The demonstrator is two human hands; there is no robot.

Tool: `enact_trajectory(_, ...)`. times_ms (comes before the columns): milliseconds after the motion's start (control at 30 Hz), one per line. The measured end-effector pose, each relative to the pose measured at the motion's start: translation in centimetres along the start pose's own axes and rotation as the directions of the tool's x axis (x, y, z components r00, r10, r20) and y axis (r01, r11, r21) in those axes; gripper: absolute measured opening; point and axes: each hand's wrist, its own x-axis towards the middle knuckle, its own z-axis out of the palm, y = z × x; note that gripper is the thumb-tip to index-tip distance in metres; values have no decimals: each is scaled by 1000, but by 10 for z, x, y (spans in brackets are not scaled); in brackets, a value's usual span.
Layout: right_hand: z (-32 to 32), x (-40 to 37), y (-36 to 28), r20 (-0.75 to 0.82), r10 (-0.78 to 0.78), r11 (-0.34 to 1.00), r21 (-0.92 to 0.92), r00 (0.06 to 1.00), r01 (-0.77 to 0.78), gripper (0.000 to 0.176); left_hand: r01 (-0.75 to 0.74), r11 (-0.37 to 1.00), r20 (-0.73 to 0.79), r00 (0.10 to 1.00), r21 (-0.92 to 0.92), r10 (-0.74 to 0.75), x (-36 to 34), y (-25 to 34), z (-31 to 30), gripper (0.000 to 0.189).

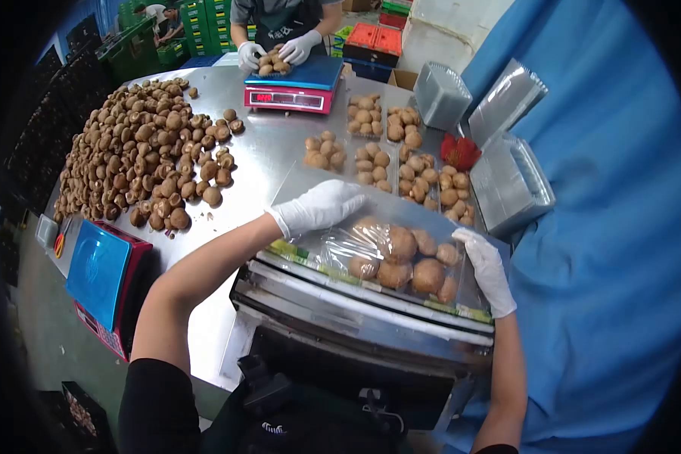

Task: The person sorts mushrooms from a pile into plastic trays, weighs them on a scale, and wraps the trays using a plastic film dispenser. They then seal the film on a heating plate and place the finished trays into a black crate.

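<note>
A clear plastic bag of brown mushrooms (395,265) lies over the front of a metal wrapping machine (356,303). My left hand (321,208), in a white glove, lies at the bag's upper left, its fingers together on the film; whether they pinch it cannot be made out. At the bag's right end my right hand (486,268), also gloved, has its fingers bent over the edge of the film. Just beyond the bag sit several trays of mushrooms (415,175), with a loose-looking group of mushrooms (324,151) to their left.
A large mushroom pile (129,155) covers the table's left. A blue-topped scale (98,265) stands near left. Across the table, a person's gloved hands (280,57) touch mushrooms on another scale (299,83). Empty clear trays (511,181) stack at right, beside a blue curtain (605,227).
</note>
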Motion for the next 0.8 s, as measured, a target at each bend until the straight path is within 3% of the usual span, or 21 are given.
enact_trajectory(67,-1,-1,-13,5,48,999,-20,999,-47,22,130,968,38,991,-216,-124,-2,4,-3,40)
enact_trajectory(100,-2,-1,-16,0,44,999,-24,999,-44,22,124,969,35,992,-214,-119,-3,4,-4,40)
enact_trajectory(167,-4,0,-23,-8,178,984,14,984,-178,21,90,882,-14,994,-462,-109,-4,0,-3,38)
enact_trajectory(200,-7,2,-24,-12,178,984,11,984,-178,21,86,883,-15,994,-462,-104,-4,3,-7,38)
enact_trajectory(267,-16,8,-25,161,435,875,155,886,-458,20,199,884,78,980,-422,-183,0,8,-18,41)
enact_trajectory(300,-22,12,-26,157,436,876,151,886,-458,20,195,884,78,981,-424,-179,2,8,-20,41)
enact_trajectory(367,-31,18,-27,393,584,682,238,710,-692,21,317,781,194,948,-538,-251,3,5,-24,42)
enact_trajectory(400,-28,17,-24,387,614,621,301,688,-723,27,340,760,177,940,-554,-291,-2,12,-26,39)
enact_trajectory(433,-26,14,-21,387,611,626,298,690,-721,27,336,759,172,941,-557,-291,-2,4,-23,39)
enact_trajectory(500,-23,5,-16,414,593,579,376,690,-723,44,346,486,257,936,-803,-241,0,-21,-14,36)
enact_trajectory(533,-26,2,-10,413,593,585,370,691,-722,44,339,484,252,938,-807,-238,-5,-20,-15,36)
enact_trajectory(600,-35,0,-5,404,604,757,-21,687,-653,56,366,454,238,919,-813,-313,-18,-18,-15,35)
enact_trajectory(633,-35,-5,-9,407,606,756,-27,684,-654,56,365,448,238,919,-816,-315,-22,-18,-15,35)
enact_trajectory(700,-34,-18,-20,426,507,790,116,749,-601,60,435,612,271,898,-660,-346,-31,-17,-16,34)
enact_trajectory(767,-31,-32,-17,386,546,782,84,743,-618,52,472,529,281,871,-705,-402,-46,-2,-17,33)
enact_trajectory(800,-26,-41,-24,333,573,767,104,749,-633,46,395,611,172,904,-686,-391,-48,-10,-12,33)
